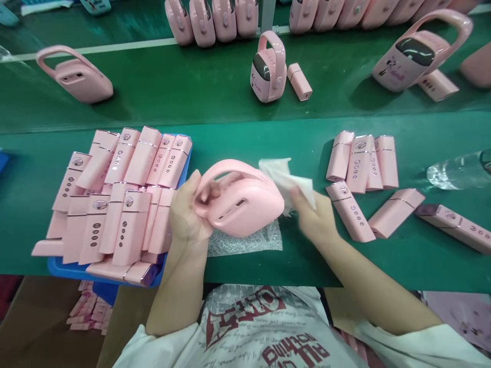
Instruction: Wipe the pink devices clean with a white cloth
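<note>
A pink speaker (249, 209) is held above the table (303, 266), its handle (233, 166) grasped by the left hand (188, 217), while a white cloth (303, 186) is pinched by the right hand (316, 217) at three o'clock (contact with the speaker cannot be told). A plastic bag (245, 245) is seen at six; microphones (134, 230) are heaped in a blue tray (63, 268) at nine.

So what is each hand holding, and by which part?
The left hand holds the pink device by the left end of its handle; the right hand pinches a white cloth toward its right side.
</note>
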The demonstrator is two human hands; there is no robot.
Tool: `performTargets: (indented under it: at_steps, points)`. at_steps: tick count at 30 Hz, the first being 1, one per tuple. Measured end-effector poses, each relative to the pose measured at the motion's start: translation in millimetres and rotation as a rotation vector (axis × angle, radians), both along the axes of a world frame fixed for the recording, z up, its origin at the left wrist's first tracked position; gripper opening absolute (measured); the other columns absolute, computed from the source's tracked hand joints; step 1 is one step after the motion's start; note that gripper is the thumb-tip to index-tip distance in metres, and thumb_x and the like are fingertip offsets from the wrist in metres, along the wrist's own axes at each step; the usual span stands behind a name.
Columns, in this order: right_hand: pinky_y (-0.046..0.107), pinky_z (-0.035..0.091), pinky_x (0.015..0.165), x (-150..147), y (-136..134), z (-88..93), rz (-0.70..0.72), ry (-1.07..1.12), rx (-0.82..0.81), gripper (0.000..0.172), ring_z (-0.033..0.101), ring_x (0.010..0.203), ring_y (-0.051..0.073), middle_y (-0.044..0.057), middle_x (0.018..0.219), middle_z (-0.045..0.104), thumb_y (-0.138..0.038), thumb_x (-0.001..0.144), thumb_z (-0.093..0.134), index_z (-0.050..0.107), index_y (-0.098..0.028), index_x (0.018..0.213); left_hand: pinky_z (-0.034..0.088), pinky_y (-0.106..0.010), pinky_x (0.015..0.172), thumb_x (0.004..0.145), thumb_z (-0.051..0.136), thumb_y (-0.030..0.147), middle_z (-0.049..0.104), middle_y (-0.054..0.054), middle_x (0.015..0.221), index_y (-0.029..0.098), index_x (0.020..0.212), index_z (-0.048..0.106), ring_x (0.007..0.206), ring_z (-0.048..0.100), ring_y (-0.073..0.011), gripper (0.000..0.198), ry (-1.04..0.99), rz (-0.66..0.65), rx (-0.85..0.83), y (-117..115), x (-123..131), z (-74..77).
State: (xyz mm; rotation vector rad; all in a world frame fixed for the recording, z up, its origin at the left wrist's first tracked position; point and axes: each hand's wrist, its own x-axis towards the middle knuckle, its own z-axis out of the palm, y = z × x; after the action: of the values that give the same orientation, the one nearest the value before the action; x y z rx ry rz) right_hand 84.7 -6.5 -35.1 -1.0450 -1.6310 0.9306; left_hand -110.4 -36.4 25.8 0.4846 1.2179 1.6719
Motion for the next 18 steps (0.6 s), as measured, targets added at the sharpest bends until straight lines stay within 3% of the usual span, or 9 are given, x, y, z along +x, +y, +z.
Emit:
performTargets:
  at_steps: [2,5,8,10,13,15,18]
  points:
    - [0.036,0.060,0.067,3,5,-0.9,-0.138,0.142,-0.131,0.040,0.070,0.078,0.023,0.006,0.083,0.070,-0.048,0.096,0.043,0.069,-0.017,0.102,0.051,-0.023,0.061,0.074,0.066,0.041,0.044,0.002,0.049,0.018,0.045,0.034,0.051,0.053,-0.0085,0.049,-0.026,0.029,0.009,0,-1,4.2]
    - [0.038,0.059,0.080,4,4,0.5,-0.259,0.303,-0.066,0.035,0.070,0.092,0.024,0.006,0.095,0.071,-0.047,0.096,0.046,0.066,-0.022,0.109,0.049,-0.022,0.057,0.076,0.066,0.042,0.045,0.002,0.050,0.018,0.045,0.036,0.051,0.053,-0.0082,0.049,-0.074,0.009,0.000,-1,-1,4.0]
    - [0.042,0.055,0.094,-2,-7,3.3,-0.044,0.104,0.269,0.026,0.065,0.113,0.027,0.007,0.119,0.068,-0.035,0.095,0.051,0.066,-0.026,0.114,0.048,-0.021,0.059,0.075,0.070,0.043,0.052,0.001,0.054,0.017,0.048,0.044,0.056,0.056,-0.0086,0.046,-0.120,-0.040,0.006,-1,0,-3.7]
    - [0.047,0.048,0.105,-8,-15,4.9,0.167,-0.123,0.524,0.031,0.050,0.132,0.030,0.010,0.136,0.058,-0.028,0.093,0.054,0.063,-0.024,0.123,0.048,-0.021,0.061,0.075,0.072,0.044,0.057,0.001,0.059,0.016,0.052,0.050,0.059,0.057,-0.0090,0.043,-0.151,-0.073,-0.006,0,1,-8.8]
    - [0.047,0.034,0.117,-18,-23,5.4,0.388,-0.406,0.770,0.040,0.032,0.144,0.024,0.011,0.140,0.055,-0.019,0.094,0.051,0.054,-0.018,0.134,0.047,-0.022,0.062,0.076,0.073,0.043,0.062,0.000,0.069,0.015,0.061,0.057,0.062,0.059,-0.0093,0.036,-0.216,-0.141,-0.080,0,2,-11.3]
    - [0.044,0.032,0.118,-21,-22,4.3,0.458,-0.512,0.821,0.041,0.035,0.143,0.020,0.008,0.136,0.059,-0.016,0.096,0.045,0.051,-0.019,0.136,0.047,-0.022,0.064,0.077,0.073,0.039,0.064,0.000,0.074,0.014,0.066,0.061,0.064,0.059,-0.0093,0.031,-0.266,-0.176,-0.117,0,2,-9.9]
    - [0.045,0.042,0.111,-19,-14,2.5,0.284,-0.442,0.666,0.044,0.039,0.140,0.023,0.011,0.139,0.056,-0.020,0.098,0.041,0.044,-0.020,0.142,0.047,-0.022,0.070,0.083,0.068,0.032,0.065,-0.001,0.074,0.013,0.067,0.064,0.069,0.061,-0.0099,0.025,-0.305,-0.183,-0.112,-1,0,-6.7]
